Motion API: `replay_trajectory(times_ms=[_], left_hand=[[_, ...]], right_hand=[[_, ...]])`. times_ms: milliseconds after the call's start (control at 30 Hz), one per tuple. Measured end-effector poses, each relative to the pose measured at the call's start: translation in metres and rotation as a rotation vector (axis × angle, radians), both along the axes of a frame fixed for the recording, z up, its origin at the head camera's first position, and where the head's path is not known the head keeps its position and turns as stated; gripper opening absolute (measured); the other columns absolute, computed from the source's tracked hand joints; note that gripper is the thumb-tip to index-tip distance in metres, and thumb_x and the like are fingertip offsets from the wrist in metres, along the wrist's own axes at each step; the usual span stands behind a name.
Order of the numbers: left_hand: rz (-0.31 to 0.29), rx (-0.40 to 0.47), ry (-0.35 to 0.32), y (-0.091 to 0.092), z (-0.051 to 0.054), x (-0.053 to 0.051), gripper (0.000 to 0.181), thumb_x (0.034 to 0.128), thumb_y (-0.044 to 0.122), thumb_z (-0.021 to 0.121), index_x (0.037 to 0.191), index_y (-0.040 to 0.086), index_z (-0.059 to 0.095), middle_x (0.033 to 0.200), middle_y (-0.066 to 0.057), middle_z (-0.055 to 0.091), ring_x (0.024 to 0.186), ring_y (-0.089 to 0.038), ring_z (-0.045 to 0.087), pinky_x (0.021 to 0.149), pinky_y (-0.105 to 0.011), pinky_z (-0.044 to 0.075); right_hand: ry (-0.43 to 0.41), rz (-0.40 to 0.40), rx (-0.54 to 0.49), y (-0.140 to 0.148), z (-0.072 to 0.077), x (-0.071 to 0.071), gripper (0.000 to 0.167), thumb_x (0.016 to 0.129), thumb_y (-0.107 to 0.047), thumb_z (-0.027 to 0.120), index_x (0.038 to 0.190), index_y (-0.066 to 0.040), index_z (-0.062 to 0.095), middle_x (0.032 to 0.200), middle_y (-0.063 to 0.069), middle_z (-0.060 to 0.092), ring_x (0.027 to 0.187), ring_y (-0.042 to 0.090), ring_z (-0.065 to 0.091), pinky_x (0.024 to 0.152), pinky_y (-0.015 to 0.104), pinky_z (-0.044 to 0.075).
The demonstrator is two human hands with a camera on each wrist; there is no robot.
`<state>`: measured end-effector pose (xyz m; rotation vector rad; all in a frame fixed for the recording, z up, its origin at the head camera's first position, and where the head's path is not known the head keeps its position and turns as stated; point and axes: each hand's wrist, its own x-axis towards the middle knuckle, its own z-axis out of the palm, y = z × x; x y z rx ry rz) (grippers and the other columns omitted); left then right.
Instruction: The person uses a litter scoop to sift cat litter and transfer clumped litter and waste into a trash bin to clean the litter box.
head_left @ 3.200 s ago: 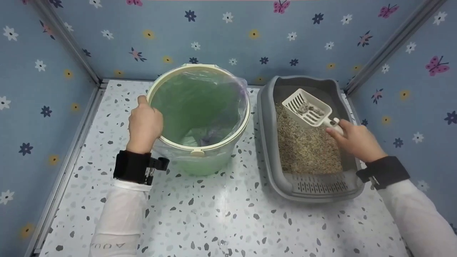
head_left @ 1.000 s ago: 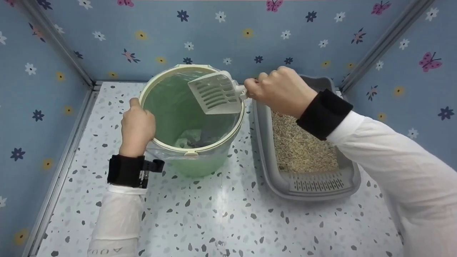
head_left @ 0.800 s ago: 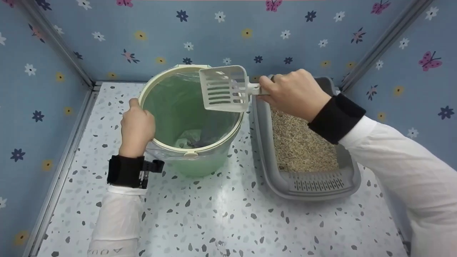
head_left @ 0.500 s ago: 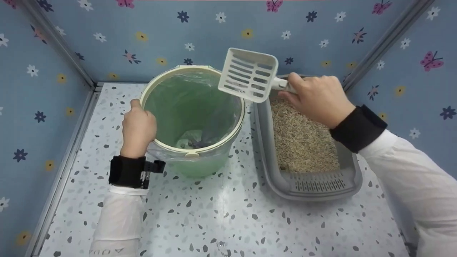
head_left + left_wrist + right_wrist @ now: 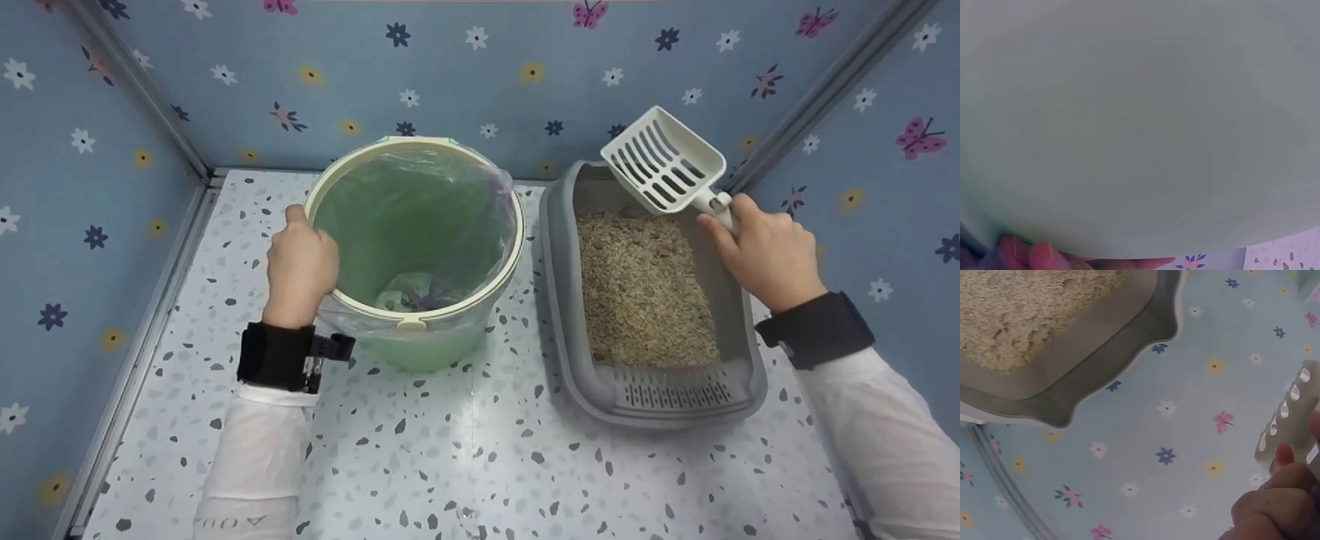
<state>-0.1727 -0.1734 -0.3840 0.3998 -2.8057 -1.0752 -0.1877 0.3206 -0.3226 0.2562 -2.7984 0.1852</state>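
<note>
My right hand (image 5: 772,251) grips the handle of a white slotted litter scoop (image 5: 664,161), which is held over the far end of a grey litter box (image 5: 559,300). Nothing shows in the scoop. In the right wrist view, curled fingers (image 5: 1275,506) wrap its handle beside the slotted scoop (image 5: 1292,413). My left hand (image 5: 302,262) holds the left rim of a pale green bin (image 5: 427,349) lined with a clear bag (image 5: 487,225). The bin's wall (image 5: 1140,129) fills most of the left wrist view, with fingertips (image 5: 1044,256) at its lower edge.
Brown granular litter (image 5: 645,300) lies in the box. Small crumpled stuff (image 5: 412,289) sits at the bin's bottom. Flower-patterned panels (image 5: 450,75) stand behind and on both sides. The speckled floor (image 5: 465,450) stretches in front of the bin and box.
The right hand carried the scoop with clumps from the box to the bin, where it tipped over, then brought it back right and upright. Dark bits now show in the bin. The left hand stayed.
</note>
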Motion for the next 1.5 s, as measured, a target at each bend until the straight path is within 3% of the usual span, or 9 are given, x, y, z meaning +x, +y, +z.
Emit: replay_trajectory(times_ms=[233, 400, 533, 667, 800, 1067, 1167, 1267, 1500], left_hand=[[-0.005, 0.003, 0.014, 0.0, 0.0, 0.0, 0.046, 0.0921, 0.007, 0.021, 0.133, -0.012, 0.032, 0.089, -0.037, 0.06, 0.06, -0.041, 0.061, 0.04, -0.036, 0.042], [-0.003, 0.004, 0.013, 0.0, -0.001, 0.0, 0.046, 0.0921, 0.007, 0.022, 0.134, -0.012, 0.031, 0.087, -0.036, 0.06, 0.056, -0.038, 0.06, 0.038, -0.034, 0.04], [-0.001, 0.002, 0.011, 0.0, -0.001, 0.0, 0.047, 0.0924, 0.007, 0.022, 0.134, -0.011, 0.031, 0.089, -0.036, 0.06, 0.059, -0.04, 0.06, 0.04, -0.036, 0.041], [0.005, -0.004, -0.003, 0.0, 0.0, 0.0, 0.047, 0.0926, 0.008, 0.021, 0.134, -0.011, 0.031, 0.092, -0.037, 0.06, 0.065, -0.043, 0.061, 0.045, -0.04, 0.042], [0.009, -0.007, -0.008, -0.001, 0.001, 0.0, 0.047, 0.0924, 0.009, 0.022, 0.134, -0.01, 0.031, 0.095, -0.038, 0.059, 0.07, -0.046, 0.061, 0.05, -0.045, 0.044], [0.006, -0.009, -0.002, 0.0, 0.0, -0.001, 0.047, 0.092, 0.009, 0.023, 0.134, -0.01, 0.031, 0.091, -0.036, 0.06, 0.065, -0.043, 0.06, 0.046, -0.041, 0.042], [0.003, -0.001, 0.008, 0.001, 0.0, -0.001, 0.047, 0.0916, 0.008, 0.021, 0.133, -0.011, 0.032, 0.09, -0.036, 0.06, 0.062, -0.042, 0.06, 0.044, -0.039, 0.042], [0.003, 0.005, 0.023, 0.001, 0.0, 0.0, 0.047, 0.0914, 0.007, 0.021, 0.132, -0.012, 0.033, 0.089, -0.037, 0.06, 0.062, -0.043, 0.06, 0.043, -0.04, 0.043], [0.007, -0.003, 0.02, 0.001, 0.0, 0.0, 0.045, 0.0926, 0.008, 0.021, 0.131, -0.011, 0.034, 0.09, -0.036, 0.06, 0.065, -0.044, 0.061, 0.047, -0.042, 0.044]], right_hand=[[-0.222, -0.129, -0.09, 0.026, -0.039, 0.004, 0.053, 0.094, -0.056, 0.04, 0.09, -0.005, 0.049, 0.061, 0.01, 0.042, 0.052, 0.029, 0.045, 0.043, 0.039, 0.03], [-0.349, -0.154, -0.127, 0.032, -0.064, 0.009, 0.054, 0.095, -0.057, 0.038, 0.09, -0.005, 0.051, 0.063, 0.008, 0.044, 0.056, 0.027, 0.047, 0.045, 0.036, 0.031], [-0.398, -0.144, -0.126, 0.036, -0.086, 0.014, 0.06, 0.096, -0.053, 0.038, 0.098, 0.004, 0.056, 0.069, 0.015, 0.052, 0.06, 0.031, 0.051, 0.049, 0.04, 0.036], [-0.486, -0.156, -0.106, 0.039, -0.105, 0.021, 0.075, 0.097, -0.054, 0.033, 0.122, 0.014, 0.05, 0.097, 0.036, 0.059, 0.08, 0.048, 0.059, 0.064, 0.057, 0.046], [-0.578, -0.169, -0.069, 0.042, -0.121, 0.029, 0.073, 0.099, -0.051, 0.031, 0.131, 0.013, 0.043, 0.118, 0.04, 0.052, 0.101, 0.054, 0.054, 0.078, 0.064, 0.044], [-0.714, -0.119, -0.006, 0.048, -0.141, 0.044, 0.062, 0.1, -0.037, 0.035, 0.125, 0.019, 0.045, 0.11, 0.041, 0.054, 0.084, 0.048, 0.061, 0.071, 0.057, 0.048], [-0.774, -0.138, 0.007, 0.048, -0.146, 0.049, 0.056, 0.1, -0.039, 0.035, 0.106, 0.013, 0.057, 0.087, 0.032, 0.059, 0.069, 0.036, 0.06, 0.061, 0.048, 0.048], [-0.813, -0.163, 0.008, 0.045, -0.149, 0.05, 0.047, 0.099, -0.038, 0.036, 0.084, 0.001, 0.056, 0.068, 0.016, 0.051, 0.058, 0.024, 0.05, 0.054, 0.039, 0.04], [-0.831, -0.196, 0.046, 0.037, -0.151, 0.042, 0.047, 0.098, -0.034, 0.036, 0.098, 0.007, 0.059, 0.091, 0.028, 0.059, 0.072, 0.034, 0.057, 0.062, 0.053, 0.045]])
